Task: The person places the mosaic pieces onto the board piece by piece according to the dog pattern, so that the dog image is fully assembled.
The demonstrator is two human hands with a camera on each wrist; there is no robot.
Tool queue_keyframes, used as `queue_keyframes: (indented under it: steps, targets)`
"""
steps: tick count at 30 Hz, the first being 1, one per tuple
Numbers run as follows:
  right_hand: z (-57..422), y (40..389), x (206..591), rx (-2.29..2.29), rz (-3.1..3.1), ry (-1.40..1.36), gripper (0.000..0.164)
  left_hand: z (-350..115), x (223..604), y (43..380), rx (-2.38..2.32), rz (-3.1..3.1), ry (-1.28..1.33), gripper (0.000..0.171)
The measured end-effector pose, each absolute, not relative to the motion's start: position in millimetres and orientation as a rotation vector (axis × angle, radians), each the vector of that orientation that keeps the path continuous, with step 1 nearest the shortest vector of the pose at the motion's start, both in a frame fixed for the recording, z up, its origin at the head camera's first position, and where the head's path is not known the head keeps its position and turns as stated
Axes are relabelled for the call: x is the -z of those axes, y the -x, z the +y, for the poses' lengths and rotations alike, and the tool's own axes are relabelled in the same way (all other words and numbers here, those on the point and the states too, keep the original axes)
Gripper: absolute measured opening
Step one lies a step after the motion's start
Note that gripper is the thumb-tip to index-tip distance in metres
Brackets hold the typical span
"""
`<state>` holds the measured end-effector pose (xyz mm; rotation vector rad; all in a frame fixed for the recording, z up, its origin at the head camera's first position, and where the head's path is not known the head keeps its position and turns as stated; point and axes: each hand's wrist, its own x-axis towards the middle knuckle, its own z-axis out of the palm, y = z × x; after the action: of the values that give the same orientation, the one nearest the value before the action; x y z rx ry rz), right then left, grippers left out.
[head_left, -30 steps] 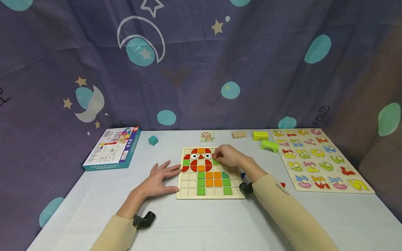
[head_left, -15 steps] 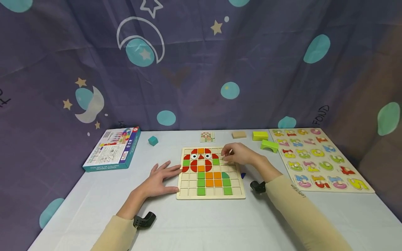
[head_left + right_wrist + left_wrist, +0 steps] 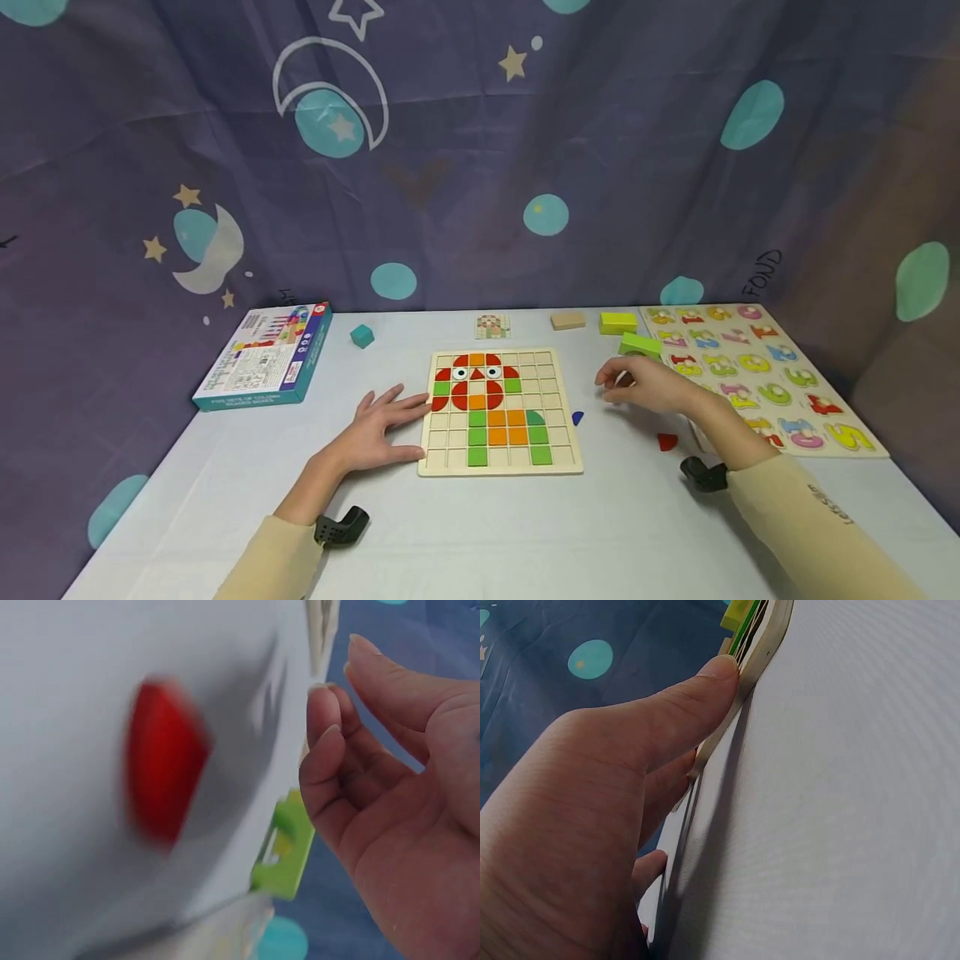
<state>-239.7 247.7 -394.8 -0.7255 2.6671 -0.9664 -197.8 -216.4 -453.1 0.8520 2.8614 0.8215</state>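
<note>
A wooden grid board (image 3: pixel 558 461) lies on the table, with red, orange and green tiles forming a bird-like figure with two eyes. My left hand (image 3: pixel 381 431) lies at the board's left edge, fingers spread and fairly straight. In the left wrist view its thumb (image 3: pixel 694 697) touches the board's rim. To the right of the board my right hand (image 3: pixel 648 385) hovers over the table, its fingers loosely bent and nothing between them. A red quarter-round tile (image 3: pixel 667 442) sits below that hand, and a blue tile (image 3: pixel 577 418) lies just off the board's right edge.
A small pattern card (image 3: pixel 492 326) lies behind the board. Beside it are a plain wood block (image 3: pixel 567 321), a yellow block (image 3: pixel 618 323) and a green arch block (image 3: pixel 640 345). A number puzzle (image 3: pixel 798 412) lies right; a box (image 3: pixel 262 354) and teal cube (image 3: pixel 362 336) left.
My right hand has let go of a green tile at the board's upper right and moved right, off the board. My left hand has stayed at the left edge.
</note>
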Motion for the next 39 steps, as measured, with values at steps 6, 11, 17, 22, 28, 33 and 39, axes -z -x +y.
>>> queue_keyframes:
  steps: [6, 11, 17, 22, 28, 33, 39]
  targets:
    - [275.3, 219.4, 398.1, 0.929, 2.658, 0.672, 0.02, -216.3, 452.0, 197.3, -0.82, 2.864, -0.85, 0.075]
    - [290.5, 203.7, 399.7, 0.926, 2.645, 0.597, 0.02, -216.2, 452.5, 198.2, -0.827, 2.863, -0.856, 0.075]
    - [301.9, 191.3, 401.5, 0.897, 2.59, 0.661, 0.021, -216.4, 451.6, 198.2, -0.821, 2.863, -0.856, 0.075]
    - [305.9, 185.8, 403.7, 0.869, 2.581, 0.734, 0.021, -216.6, 452.3, 198.4, -0.822, 2.857, -0.851, 0.075]
    - [302.8, 180.6, 403.7, 0.816, 2.611, 0.775, 0.021, -217.3, 454.0, 198.9, -0.826, 2.857, -0.854, 0.076]
    - [298.0, 178.1, 402.4, 0.718, 2.661, 0.758, 0.018, -217.2, 454.2, 198.9, -0.822, 2.86, -0.856, 0.076]
    - [295.0, 176.1, 402.5, 0.697, 2.678, 0.752, 0.019, -217.3, 454.6, 199.2, -0.821, 2.864, -0.854, 0.076]
